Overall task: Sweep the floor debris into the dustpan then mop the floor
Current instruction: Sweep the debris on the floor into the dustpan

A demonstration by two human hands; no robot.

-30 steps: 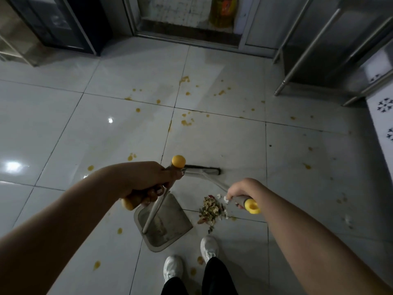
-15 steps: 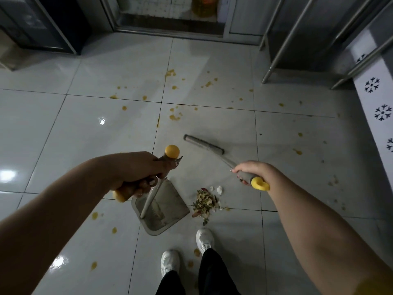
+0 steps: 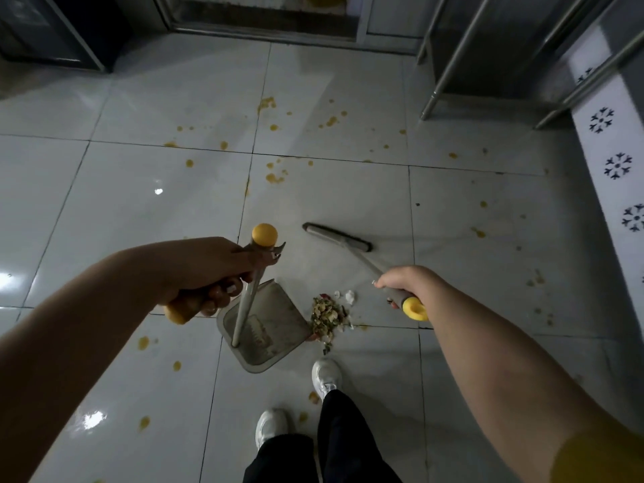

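Observation:
A grey dustpan sits on the white tiled floor just ahead of my feet, its long pole rising to a yellow cap. My left hand grips the pole's yellow-ended handle. A small pile of food debris lies against the pan's right lip. My right hand grips the grey broom handle near its yellow end. The broom head rests on the floor beyond the pile, up and to its right.
Yellow stains dot the tiles ahead and to the left. Metal table legs stand at the back right beside a white patterned wall. A doorway threshold runs along the back. My white shoes stand below the dustpan.
The broom head has swung away from the pile, out to the upper right, and my right hand has risen with it. The dustpan and my left hand stay in place.

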